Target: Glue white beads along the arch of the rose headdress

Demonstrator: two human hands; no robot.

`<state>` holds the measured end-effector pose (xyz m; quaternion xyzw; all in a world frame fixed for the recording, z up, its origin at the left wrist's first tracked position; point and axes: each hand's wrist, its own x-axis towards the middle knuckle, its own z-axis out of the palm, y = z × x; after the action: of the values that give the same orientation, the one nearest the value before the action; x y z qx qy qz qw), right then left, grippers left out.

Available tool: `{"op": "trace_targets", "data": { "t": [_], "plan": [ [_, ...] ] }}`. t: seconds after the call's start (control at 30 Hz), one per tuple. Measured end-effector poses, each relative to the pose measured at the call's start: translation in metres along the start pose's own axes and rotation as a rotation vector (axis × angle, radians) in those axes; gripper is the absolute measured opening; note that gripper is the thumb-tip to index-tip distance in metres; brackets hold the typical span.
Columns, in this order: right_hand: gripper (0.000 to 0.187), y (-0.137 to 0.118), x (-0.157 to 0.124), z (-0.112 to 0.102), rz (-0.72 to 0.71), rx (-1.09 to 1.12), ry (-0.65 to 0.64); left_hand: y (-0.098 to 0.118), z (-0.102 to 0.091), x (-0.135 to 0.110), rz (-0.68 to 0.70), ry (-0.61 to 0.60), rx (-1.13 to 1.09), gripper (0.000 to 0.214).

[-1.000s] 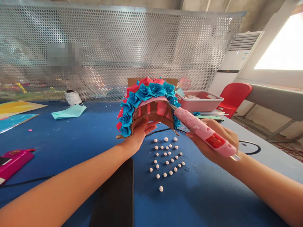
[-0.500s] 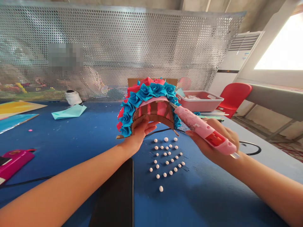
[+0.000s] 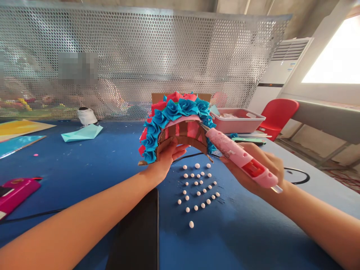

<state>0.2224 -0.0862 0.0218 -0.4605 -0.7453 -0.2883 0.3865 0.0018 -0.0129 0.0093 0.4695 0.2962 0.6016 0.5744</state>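
Observation:
My left hand grips the lower left edge of a cardboard arch covered with blue and red paper flowers, holding it up above the blue table. My right hand is closed around a pink hot glue gun. The gun's nozzle touches the right side of the arch. Several small white beads lie on the table just below both hands.
A black phone lies near the front edge and a pink object at the left. Light-blue folded paper and coloured sheets are far left. A pink tray, a red chair and a perforated metal screen stand behind.
The glue gun in my right hand has shifted slightly, its rear end dropping a little; the arch and my left hand stay in place.

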Motion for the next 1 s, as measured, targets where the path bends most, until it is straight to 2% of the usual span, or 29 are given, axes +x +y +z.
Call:
{"op": "trace_targets", "data": {
  "t": [0.2, 0.47, 0.87, 1.0],
  "plan": [
    [0.028, -0.0065, 0.0001, 0.0013, 0.029, -0.126, 0.077, 0.0004, -0.0006, 0.0013, -0.032, -0.004, -0.006, 0.017],
    [0.036, -0.0002, -0.0030, 0.0066, 0.017, -0.211, 0.058, 0.0004, -0.0013, 0.0008, -0.040, -0.006, -0.008, 0.019],
    [0.027, -0.0046, 0.0017, 0.0021, 0.069, -0.091, 0.014, 0.0012, -0.0006, -0.0002, -0.025, -0.014, -0.019, 0.019],
    [0.025, -0.0035, 0.0030, 0.0029, 0.019, -0.082, 0.077, 0.0004, -0.0012, 0.0006, -0.034, -0.004, -0.023, 0.019]
  ]
}}
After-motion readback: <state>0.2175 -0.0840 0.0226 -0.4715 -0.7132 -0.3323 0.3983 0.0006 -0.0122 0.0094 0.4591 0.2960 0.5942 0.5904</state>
